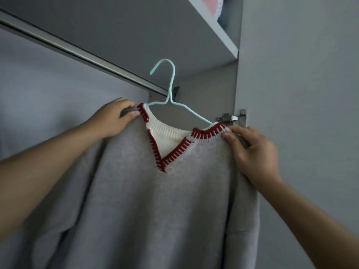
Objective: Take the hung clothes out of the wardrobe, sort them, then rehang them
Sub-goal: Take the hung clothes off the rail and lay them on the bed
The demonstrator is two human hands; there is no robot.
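A grey V-neck sweater with red and white collar trim hangs on a light blue hanger. The hanger's hook is free in the air, just in front of and below the metal wardrobe rail, not resting on it. My left hand grips the sweater's left shoulder beside the collar. My right hand pinches the right shoulder at the collar's edge. The hanger's arms are mostly hidden inside the sweater.
A grey shelf sits above the rail, with pink and blue folded cloth on it. The wardrobe's side panel and a metal door hinge stand at the right. The grey back wall is behind.
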